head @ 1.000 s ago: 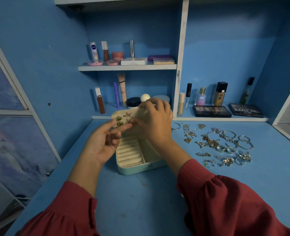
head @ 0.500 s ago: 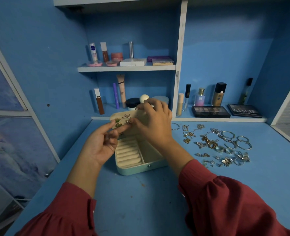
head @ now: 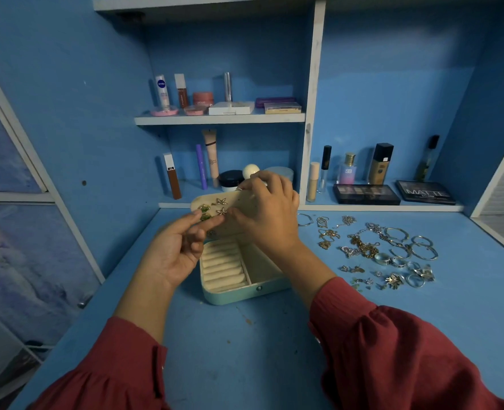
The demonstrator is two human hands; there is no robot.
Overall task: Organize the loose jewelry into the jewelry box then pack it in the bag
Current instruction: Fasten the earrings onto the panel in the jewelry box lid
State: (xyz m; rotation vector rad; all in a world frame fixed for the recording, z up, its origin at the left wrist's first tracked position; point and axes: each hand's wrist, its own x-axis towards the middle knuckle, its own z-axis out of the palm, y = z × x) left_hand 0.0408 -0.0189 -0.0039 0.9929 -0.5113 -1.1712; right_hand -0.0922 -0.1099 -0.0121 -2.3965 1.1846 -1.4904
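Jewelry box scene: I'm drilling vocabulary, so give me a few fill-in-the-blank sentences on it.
1. The jewelry box has its lid ____.
2. The starfish earrings are pinned inside the ____.
3. The loose jewelry lies to the ____ of the box.
4. The desk is painted ____.

Missing words: open; lid; right; blue

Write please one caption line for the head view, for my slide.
Both hands, left hand and right hand, work at the open jewelry box lid; loose jewelry waits beside.
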